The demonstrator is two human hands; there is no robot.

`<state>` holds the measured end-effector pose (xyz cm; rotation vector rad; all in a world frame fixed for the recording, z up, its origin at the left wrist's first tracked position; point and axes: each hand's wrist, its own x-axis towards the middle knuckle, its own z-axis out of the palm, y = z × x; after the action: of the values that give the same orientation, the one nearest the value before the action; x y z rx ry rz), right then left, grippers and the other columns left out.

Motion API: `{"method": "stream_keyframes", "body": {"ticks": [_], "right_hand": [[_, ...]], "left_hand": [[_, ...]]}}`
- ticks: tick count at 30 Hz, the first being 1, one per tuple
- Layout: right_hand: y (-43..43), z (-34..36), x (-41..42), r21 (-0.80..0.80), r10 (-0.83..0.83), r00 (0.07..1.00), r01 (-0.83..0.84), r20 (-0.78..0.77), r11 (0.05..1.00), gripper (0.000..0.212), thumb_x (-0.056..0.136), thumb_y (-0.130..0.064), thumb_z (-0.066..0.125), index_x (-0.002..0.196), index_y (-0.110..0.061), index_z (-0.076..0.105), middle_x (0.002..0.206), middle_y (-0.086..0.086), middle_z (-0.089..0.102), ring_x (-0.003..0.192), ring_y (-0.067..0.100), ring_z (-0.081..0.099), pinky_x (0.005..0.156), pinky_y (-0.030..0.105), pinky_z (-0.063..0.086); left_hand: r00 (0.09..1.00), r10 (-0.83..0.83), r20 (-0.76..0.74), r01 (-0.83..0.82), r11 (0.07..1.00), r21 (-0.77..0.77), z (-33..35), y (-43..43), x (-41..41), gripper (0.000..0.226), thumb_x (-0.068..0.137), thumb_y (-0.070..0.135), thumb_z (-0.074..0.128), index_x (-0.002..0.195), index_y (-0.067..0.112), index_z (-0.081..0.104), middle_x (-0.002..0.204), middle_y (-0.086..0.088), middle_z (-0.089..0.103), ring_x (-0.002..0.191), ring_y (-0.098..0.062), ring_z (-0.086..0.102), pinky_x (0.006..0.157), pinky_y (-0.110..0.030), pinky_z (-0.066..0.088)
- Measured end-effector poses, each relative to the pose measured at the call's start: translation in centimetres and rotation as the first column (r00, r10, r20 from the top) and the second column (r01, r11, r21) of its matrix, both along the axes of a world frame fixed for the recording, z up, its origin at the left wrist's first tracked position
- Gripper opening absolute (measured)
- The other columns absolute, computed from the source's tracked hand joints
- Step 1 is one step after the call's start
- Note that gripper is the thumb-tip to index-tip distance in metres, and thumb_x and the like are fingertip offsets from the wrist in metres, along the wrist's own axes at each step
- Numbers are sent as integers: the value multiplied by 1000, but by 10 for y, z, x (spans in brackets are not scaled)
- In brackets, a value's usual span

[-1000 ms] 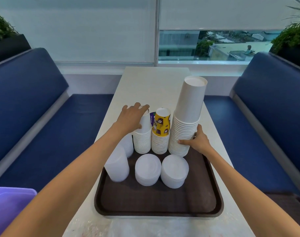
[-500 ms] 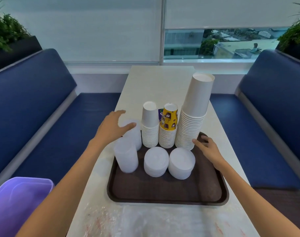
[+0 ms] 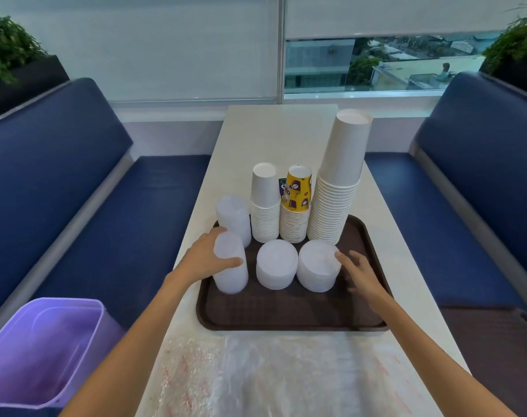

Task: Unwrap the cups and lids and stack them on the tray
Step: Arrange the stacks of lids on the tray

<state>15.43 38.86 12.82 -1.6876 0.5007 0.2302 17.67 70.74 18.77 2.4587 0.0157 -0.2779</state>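
Head view: looks down along a pale table (image 3: 282, 136) set between two blue benches (image 3: 60, 176).
Tray: brown tray (image 3: 286, 316) at frame centre, lying flat on the table.
Back row on tray: small white cup stack (image 3: 265, 206), yellow printed cup stack (image 3: 295, 207) and tall white cup stack (image 3: 337, 182), all upside down and side by side; the tall one is furthest right.
Front row on tray: two white lid stacks, middle lid stack (image 3: 276, 267) and right lid stack (image 3: 318, 264), just beside each other.
Left edge of tray: near translucent stack (image 3: 230, 273) upright, with far translucent stack (image 3: 233, 216) directly above it in frame.
Left hand: left hand (image 3: 206, 257) wraps the near translucent stack, thumb across its front and the other fingers behind it.
Right hand: right hand (image 3: 360, 273) has its fingers extended and holds nothing; the fingertips meet the right rim of the right lid stack, slightly blurred.
Bottom of frame: crumpled clear plastic wrap (image 3: 271, 374) on the table.
Lower left: purple bin (image 3: 39, 341).
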Motion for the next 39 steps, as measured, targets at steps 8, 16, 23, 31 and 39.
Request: {"method": "stream_keyframes", "body": {"ticks": [8, 16, 23, 31, 39], "right_hand": [[9, -3, -10, 44, -39, 999, 40, -21, 998, 70, 91, -43, 58, 148, -20, 24, 150, 12, 33, 132, 33, 40, 103, 50, 38], [15, -3, -9, 12, -46, 998, 46, -46, 999, 71, 90, -45, 58, 148, -22, 24, 149, 10, 35, 130, 32, 42, 95, 48, 43], [27, -4, -3, -58, -58, 997, 56, -46, 997, 64, 89, -42, 61, 142, -24, 32, 141, 7, 43, 121, 29, 47, 77, 41, 51], [36, -6, 10, -74, -59, 998, 57, -32, 996, 62, 90, -38, 61, 142, -21, 33, 143, 7, 42, 126, 29, 44, 91, 46, 50], [41, -5, 23, -106, -63, 997, 58, -43, 993, 63, 89, -40, 61, 142, -20, 33, 142, 7, 43, 125, 29, 46, 89, 44, 51]], "left_hand": [[995, -94, 41, 95, 995, -14, -16, -34, -39, 84, 73, 49, 75, 141, 32, 30, 143, 2, 39, 127, -18, 41, 99, -33, 38], [939, 175, -297, -317, 776, -545, -8, -31, -18, 52, 88, 69, 37, 123, 33, 48, 124, -5, 56, 114, -23, 55, 102, -42, 43], [832, 90, -548, -366, 831, -419, -31, -15, 13, 47, 87, 49, 60, 124, 19, 54, 114, -6, 62, 105, -21, 57, 92, -39, 48], [812, -94, -577, -174, 903, -392, -38, -41, 43, 30, 86, 40, 64, 105, 17, 62, 107, -4, 64, 100, -19, 61, 88, -33, 50], [863, -37, -504, -153, 932, -330, -47, -47, 54, 33, 82, 42, 69, 101, 17, 57, 99, -4, 64, 91, -19, 61, 85, -36, 50]]}}
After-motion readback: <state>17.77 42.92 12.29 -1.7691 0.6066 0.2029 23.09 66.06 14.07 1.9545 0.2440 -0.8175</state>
